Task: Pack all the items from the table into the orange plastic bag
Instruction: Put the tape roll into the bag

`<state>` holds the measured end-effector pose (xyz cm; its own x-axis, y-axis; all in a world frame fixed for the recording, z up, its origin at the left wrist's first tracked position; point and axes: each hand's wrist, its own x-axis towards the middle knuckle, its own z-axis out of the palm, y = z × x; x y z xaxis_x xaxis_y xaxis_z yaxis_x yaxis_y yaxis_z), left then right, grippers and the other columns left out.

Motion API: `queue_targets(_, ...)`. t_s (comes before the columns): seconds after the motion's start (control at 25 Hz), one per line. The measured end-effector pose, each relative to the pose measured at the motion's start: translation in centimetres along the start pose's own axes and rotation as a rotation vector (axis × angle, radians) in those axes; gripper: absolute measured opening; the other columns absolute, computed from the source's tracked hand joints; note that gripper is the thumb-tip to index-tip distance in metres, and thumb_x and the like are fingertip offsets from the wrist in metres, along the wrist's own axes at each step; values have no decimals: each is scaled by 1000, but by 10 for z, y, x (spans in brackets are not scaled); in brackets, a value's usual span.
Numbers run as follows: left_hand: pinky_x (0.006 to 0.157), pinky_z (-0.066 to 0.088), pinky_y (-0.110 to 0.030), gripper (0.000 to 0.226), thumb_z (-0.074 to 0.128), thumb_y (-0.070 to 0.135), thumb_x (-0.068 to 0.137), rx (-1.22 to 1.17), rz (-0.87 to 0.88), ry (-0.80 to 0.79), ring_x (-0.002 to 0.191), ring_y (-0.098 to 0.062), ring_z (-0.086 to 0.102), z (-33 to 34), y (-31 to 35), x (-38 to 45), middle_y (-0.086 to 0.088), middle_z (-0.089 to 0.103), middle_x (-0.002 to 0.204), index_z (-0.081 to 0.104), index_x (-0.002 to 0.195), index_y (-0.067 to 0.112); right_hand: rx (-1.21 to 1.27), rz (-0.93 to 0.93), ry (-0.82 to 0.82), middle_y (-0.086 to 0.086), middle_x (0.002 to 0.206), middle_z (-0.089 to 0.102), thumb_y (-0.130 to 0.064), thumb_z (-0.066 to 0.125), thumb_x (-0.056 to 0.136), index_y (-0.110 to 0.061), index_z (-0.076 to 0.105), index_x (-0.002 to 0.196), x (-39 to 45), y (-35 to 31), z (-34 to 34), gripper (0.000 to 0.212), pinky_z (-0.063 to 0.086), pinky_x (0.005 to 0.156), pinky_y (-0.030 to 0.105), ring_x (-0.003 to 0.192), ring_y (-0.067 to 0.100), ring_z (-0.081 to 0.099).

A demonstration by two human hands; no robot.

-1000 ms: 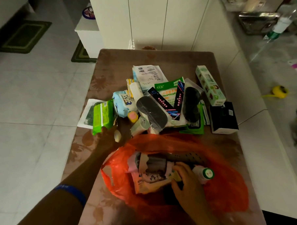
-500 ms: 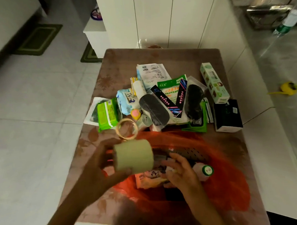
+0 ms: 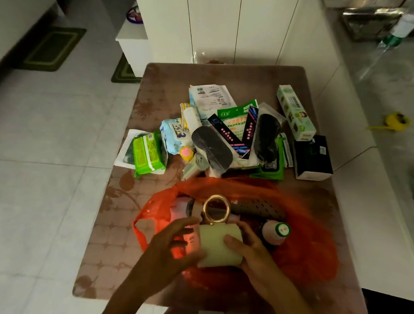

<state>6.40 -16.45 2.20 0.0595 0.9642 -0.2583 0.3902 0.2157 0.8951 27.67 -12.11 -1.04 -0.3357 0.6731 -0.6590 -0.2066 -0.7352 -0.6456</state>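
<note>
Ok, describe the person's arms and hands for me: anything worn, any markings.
Both forearms are bare, with no sleeves in view. The left hand and right hand wear no gloves, and no rings or watch show. No wristband or marking shows on either arm in this picture, though the light is dim.

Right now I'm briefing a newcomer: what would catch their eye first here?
The orange plastic bag glows at the table's near edge, both hands over its mouth: left hand and right hand hold a pale green case with a gold ring. Behind it lies a heap of packets, a bright green wipes pack at its left.
</note>
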Motion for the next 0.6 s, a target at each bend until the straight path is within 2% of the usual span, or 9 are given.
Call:
queue_targets(0.08, 76, 52, -21, 50, 74, 43, 74, 220, 36, 409, 102, -2, 59, -7, -3, -1, 11, 61, 116, 57, 120, 33, -278, -154, 119, 2, 115, 64, -27, 87, 57, -33, 61, 109, -2, -10, -5, 59, 57, 68, 28, 99, 20, 64)
queue_targets(0.16, 88, 48, -39, 70, 83, 32, 70, 417, -92, 702, 114, -22, 52, -15, -16, 1, -7, 56, 127, 51, 130, 16, -617, -250, 98, -15, 119, 54, -38, 88, 56, -43, 53, 113, -3, -18, -14, 67, 54, 72, 22, 104, 6, 56)
queue_targets(0.24, 97, 44, -54, 95, 87, 32, 65, 303, -417, 668, 129, -36, 43, -19, -28, 4, -16, 42, 144, 36, 143, 14, -899, -258, -26, -33, 122, 42, -47, 86, 60, -49, 45, 122, -2, -19, -18, 74, 46, 84, 16, 111, -9, 46)
queue_targets(0.28, 95, 46, -54, 93, 85, 32, 69, 85, -562, 607, 128, -38, 45, -18, -30, 5, -17, 41, 146, 34, 145, 17, -1006, -257, -78, -36, 124, 39, -52, 83, 61, -50, 42, 126, -1, -17, -18, 77, 43, 88, 15, 114, -12, 43)
queue_targets(0.32, 88, 51, -49, 75, 81, 29, 75, -154, -650, 544, 119, -35, 55, -16, -29, 6, -16, 50, 139, 43, 139, 19, -1088, -265, -112, -34, 126, 39, -56, 81, 60, -49, 40, 128, 1, -13, -16, 80, 42, 92, 17, 117, -10, 42)
queue_targets(0.36, 80, 55, -44, 48, 76, 25, 80, -350, -636, 514, 102, -31, 65, -16, -29, 5, -17, 63, 124, 56, 124, 18, -1137, -281, -116, -30, 128, 41, -59, 79, 60, -47, 40, 130, 4, -9, -13, 81, 42, 95, 20, 119, -6, 43)
queue_targets(0.44, 75, 56, -46, 9, 68, 20, 86, -418, -531, 550, 74, -25, 68, -16, -23, 4, -14, 73, 82, 69, 94, 14, -1189, -333, -60, -24, 128, 43, -59, 76, 61, -43, 40, 130, 11, -2, -4, 79, 42, 94, 21, 118, -1, 44)
queue_targets(0.52, 70, 52, -44, 12, 63, 20, 90, -444, -429, 608, 61, -23, 62, -21, -10, 2, -5, 64, 55, 70, 84, 11, -1278, -388, 0, -21, 128, 44, -59, 72, 64, -40, 38, 130, 19, 4, 6, 77, 41, 95, 22, 116, 2, 43)
queue_targets(0.6, 65, 48, -38, 19, 55, 19, 95, -466, -317, 622, 51, -18, 56, -29, 8, 2, 0, 54, 45, 70, 87, 10, -1346, -423, 28, -16, 130, 45, -62, 67, 68, -37, 36, 130, 27, 15, 20, 73, 44, 96, 26, 116, 6, 45)
